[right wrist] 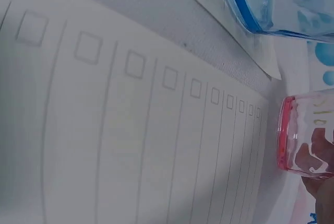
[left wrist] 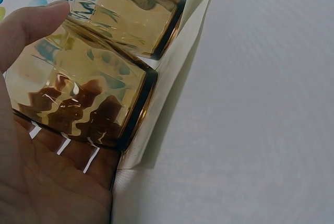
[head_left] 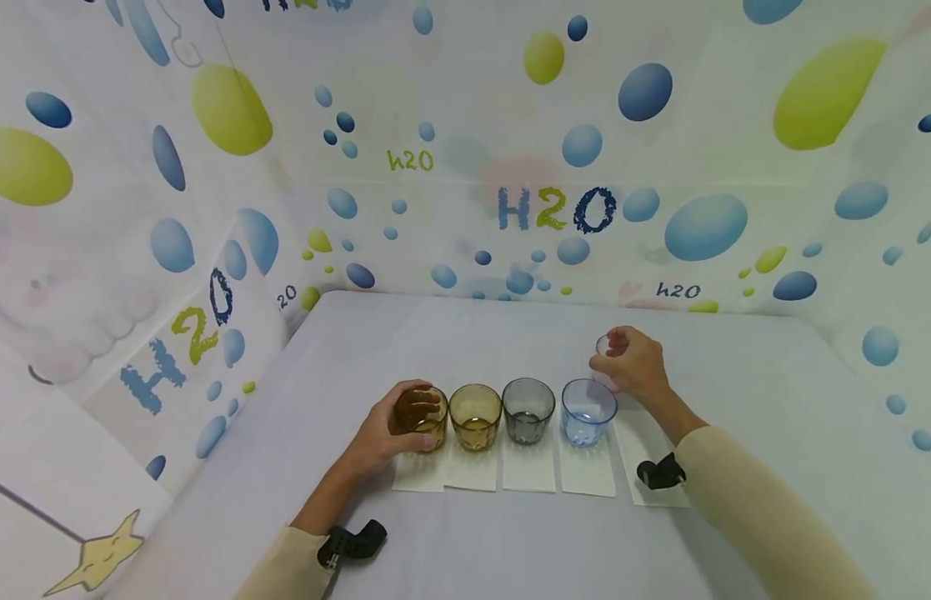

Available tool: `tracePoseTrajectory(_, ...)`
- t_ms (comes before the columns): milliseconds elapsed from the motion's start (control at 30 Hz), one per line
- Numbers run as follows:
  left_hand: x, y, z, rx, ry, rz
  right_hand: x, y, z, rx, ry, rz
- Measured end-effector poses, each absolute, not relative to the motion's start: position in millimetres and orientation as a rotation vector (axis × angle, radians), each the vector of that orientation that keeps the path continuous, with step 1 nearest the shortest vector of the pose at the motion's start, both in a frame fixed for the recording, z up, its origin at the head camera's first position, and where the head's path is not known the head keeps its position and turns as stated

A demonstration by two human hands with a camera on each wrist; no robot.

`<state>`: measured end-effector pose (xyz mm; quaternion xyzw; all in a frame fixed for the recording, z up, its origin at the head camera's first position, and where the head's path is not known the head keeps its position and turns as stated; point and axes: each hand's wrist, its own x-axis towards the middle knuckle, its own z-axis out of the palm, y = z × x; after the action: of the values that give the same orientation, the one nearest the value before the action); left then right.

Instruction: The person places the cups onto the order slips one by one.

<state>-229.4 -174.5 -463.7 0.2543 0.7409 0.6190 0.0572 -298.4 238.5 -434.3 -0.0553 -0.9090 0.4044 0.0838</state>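
Note:
My left hand (head_left: 378,432) curls round the leftmost amber glass (head_left: 432,439), thumb in front and fingers behind; in the left wrist view its palm (left wrist: 57,182) lies along that glass (left wrist: 78,85). Touching or almost touching it is a second amber glass (head_left: 476,419). A grey glass (head_left: 528,417) and a blue glass (head_left: 588,417) continue the row to the right. Beyond the blue one, my right hand (head_left: 639,367) holds a pink glass (head_left: 603,379), mostly hidden by the fingers. The right wrist view shows this pink glass (right wrist: 305,132) near the far end of a lined paper slip (right wrist: 130,130).
Pale paper slips lie under or in front of the glasses, such as the one by the blue glass (head_left: 588,479). The rightmost slip (head_left: 645,450) lies partly under my right forearm. A white cloth (head_left: 450,333) covers the table, and a patterned curtain (head_left: 465,217) hangs behind.

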Motion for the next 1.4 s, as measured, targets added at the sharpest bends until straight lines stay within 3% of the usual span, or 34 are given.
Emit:
tracePoseTrajectory(700,-230,-174,-465,0.794,2.273,1.873,-277,249,-431,-0.086,-2.566,1.261)
tracePoseTrajectory(1400,-229,-172,-463,0.779,2.275,1.869,-250,254,-405,-0.012,-2.45,1.225)
